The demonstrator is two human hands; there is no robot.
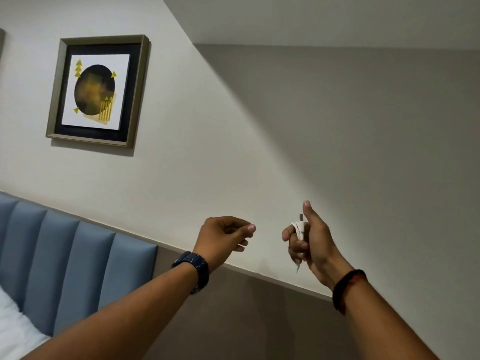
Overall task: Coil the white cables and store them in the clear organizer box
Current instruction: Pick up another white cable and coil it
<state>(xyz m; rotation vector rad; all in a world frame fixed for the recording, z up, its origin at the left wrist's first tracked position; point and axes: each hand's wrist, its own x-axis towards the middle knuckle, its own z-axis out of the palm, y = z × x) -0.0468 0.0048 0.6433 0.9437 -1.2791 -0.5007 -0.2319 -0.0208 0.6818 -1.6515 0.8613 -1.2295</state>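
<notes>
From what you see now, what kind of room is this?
Probably a bedroom, maybe a hotel room: a blue padded headboard against the wall, white bedding below it, and a framed picture above.

No legible text, labels, brands or numbers. The framed picture (97, 90) on the wall bears only abstract shapes: a dark circle, yellow triangles, yellow stripes.

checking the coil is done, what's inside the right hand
The right hand is closed on a bundled white cable, its metal plug tip poking out above the fingers and a short end hanging below. The rest of the bundle is hidden by the fingers.
</notes>
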